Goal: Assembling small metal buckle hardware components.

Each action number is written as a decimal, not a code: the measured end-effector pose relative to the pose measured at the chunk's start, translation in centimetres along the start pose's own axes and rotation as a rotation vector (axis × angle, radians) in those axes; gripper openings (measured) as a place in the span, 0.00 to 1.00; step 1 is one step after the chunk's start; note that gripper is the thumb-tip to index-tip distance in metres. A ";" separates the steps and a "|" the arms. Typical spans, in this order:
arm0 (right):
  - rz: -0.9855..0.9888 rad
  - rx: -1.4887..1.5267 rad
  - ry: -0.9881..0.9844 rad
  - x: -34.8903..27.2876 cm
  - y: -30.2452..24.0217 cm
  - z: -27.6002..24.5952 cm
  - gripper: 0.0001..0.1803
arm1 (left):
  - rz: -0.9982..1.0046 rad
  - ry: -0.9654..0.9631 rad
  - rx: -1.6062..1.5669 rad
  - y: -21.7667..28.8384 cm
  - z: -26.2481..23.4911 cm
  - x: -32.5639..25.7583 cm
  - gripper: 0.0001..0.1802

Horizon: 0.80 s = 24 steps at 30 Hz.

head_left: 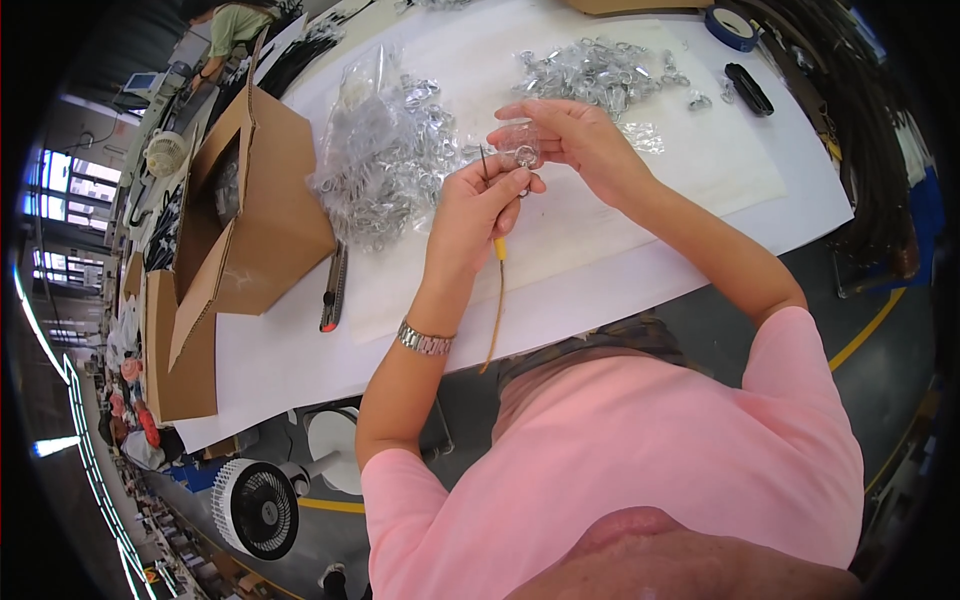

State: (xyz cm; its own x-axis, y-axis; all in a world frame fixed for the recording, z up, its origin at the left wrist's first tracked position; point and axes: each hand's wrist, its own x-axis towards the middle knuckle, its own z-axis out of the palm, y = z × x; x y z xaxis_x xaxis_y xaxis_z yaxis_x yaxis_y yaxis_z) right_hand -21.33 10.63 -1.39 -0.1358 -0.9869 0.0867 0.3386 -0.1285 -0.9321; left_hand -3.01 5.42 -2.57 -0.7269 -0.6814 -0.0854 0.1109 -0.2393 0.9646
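Note:
My left hand (pixel 478 205) grips a thin tool with a yellow handle (pixel 499 248) and a dark metal tip pointing up. A tan cord (pixel 495 320) hangs from it over the table edge. My right hand (pixel 570 130) pinches a small clear plastic bag with a metal ring (pixel 522 150) inside, held right against the tool tip. Both hands meet above the white table (pixel 560 270). A silver watch sits on my left wrist.
A heap of bagged metal rings (pixel 385 160) lies left of my hands, another pile (pixel 595 70) behind them. An open cardboard box (pixel 250 200), a utility knife (pixel 333 290), blue tape roll (pixel 730 25) and black object (pixel 748 88) are on the table. A fan (pixel 255 505) stands below.

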 end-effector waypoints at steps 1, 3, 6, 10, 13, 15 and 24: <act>0.001 0.001 0.000 0.0 0.2 -0.2 0.21 | -0.001 0.000 0.000 0.0 0.0 0.0 0.12; 0.061 -0.161 -0.054 0.3 0.8 -0.8 0.19 | 0.039 0.063 0.075 0.2 -0.1 0.1 0.10; 0.056 -0.128 -0.037 0.6 1.4 -1.4 0.19 | 0.074 0.104 0.075 0.4 0.1 0.0 0.08; 0.076 -0.011 0.027 0.3 1.2 -1.4 0.20 | 0.169 0.230 0.057 0.6 0.1 -0.3 0.07; 0.114 0.052 0.030 0.3 1.1 -1.3 0.20 | 0.173 0.245 0.002 0.6 -0.2 -0.1 0.09; 0.120 0.086 0.019 0.3 1.1 -1.4 0.20 | 0.158 0.265 0.033 0.9 0.1 -0.3 0.07; 0.060 0.043 0.076 0.2 1.1 -1.3 0.21 | 0.230 0.336 0.030 1.3 0.0 -0.5 0.11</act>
State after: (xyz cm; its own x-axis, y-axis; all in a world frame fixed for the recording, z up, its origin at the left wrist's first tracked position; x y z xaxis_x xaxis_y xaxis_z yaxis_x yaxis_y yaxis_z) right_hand -22.18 10.40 -2.89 -0.1832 -0.9831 0.0025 0.3873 -0.0745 -0.9189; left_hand -2.54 5.47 -1.27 -0.4232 -0.9040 0.0611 0.2210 -0.0377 0.9745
